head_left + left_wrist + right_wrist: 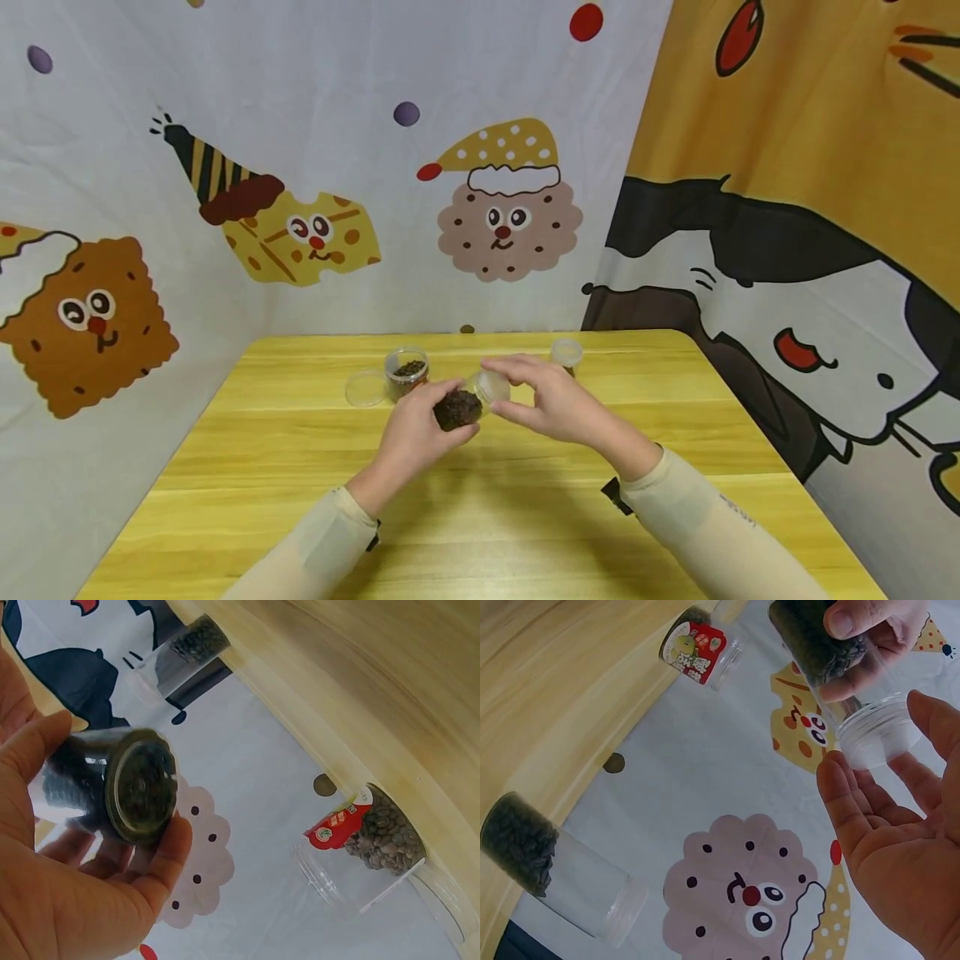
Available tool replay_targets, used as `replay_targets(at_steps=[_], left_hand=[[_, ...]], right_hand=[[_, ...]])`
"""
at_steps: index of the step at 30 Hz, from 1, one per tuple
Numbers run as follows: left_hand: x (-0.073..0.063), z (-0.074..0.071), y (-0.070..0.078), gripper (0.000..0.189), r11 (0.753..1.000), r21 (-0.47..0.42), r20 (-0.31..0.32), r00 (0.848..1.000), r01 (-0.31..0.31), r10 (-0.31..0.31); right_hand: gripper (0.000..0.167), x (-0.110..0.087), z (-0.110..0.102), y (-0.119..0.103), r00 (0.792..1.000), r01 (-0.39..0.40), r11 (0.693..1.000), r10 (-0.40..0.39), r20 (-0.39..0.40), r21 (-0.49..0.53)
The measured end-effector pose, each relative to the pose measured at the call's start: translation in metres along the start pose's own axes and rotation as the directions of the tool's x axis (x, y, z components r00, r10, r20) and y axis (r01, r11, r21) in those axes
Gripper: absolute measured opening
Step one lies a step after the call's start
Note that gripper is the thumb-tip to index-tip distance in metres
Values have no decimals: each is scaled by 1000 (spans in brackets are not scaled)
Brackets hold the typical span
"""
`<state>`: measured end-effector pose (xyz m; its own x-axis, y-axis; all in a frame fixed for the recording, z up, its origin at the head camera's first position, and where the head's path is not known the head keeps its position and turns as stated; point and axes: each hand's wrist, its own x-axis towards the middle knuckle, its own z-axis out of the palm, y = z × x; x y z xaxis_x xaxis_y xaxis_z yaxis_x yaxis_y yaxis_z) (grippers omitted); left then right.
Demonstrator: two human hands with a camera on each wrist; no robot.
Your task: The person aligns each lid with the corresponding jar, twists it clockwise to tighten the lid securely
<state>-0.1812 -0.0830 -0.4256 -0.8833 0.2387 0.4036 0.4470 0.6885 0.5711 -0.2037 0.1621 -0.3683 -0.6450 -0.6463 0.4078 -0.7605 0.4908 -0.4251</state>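
My left hand (416, 429) grips a clear plastic jar (457, 410) partly filled with small dark pieces. The jar is tilted, with its lidded end toward my right hand (558, 400). Thumb and fingers of the right hand hold the translucent lid (492, 387) from opposite sides. In the left wrist view, the jar's round base (142, 787) faces the camera. From the right wrist, the lid (877, 735) appears seated on the jar's mouth; whether it is loose I cannot tell.
Behind my left hand stands an uncovered jar (407, 377) of dark pieces with a red label (695, 651). A clear lid (365, 389) lies beside it on the wooden table (285, 500). At the back right is another lidded jar (567, 353), part-filled. A printed curtain (337, 67) hangs behind the table.
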Motion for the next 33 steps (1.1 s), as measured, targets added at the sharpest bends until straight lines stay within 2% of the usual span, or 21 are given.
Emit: replay_targets(at_steps=[5, 14, 19, 25, 33], left_hand=[[-1, -3, -2, 67, 999, -7, 37, 999, -33, 33], [1, -7, -2, 67, 994, -52, 63, 993, -96, 99], [3, -9, -2, 67, 993, -86, 82, 992, -87, 94], [6, -12, 0, 67, 992, -104, 123, 989, -72, 85], [9, -19, -3, 68, 977, -207, 250, 963, -43, 96]], right_hand=[[57, -1, -2, 1, 1000, 16, 1000, -16, 19, 4], [57, 0, -4, 0, 999, -23, 999, 22, 50, 35], [54, 1, -4, 0, 998, 5, 999, -8, 57, 48], [52, 2, -5, 1, 998, -9, 996, 3, 69, 90], [51, 2, -9, 4, 995, -5, 991, -10, 103, 136]])
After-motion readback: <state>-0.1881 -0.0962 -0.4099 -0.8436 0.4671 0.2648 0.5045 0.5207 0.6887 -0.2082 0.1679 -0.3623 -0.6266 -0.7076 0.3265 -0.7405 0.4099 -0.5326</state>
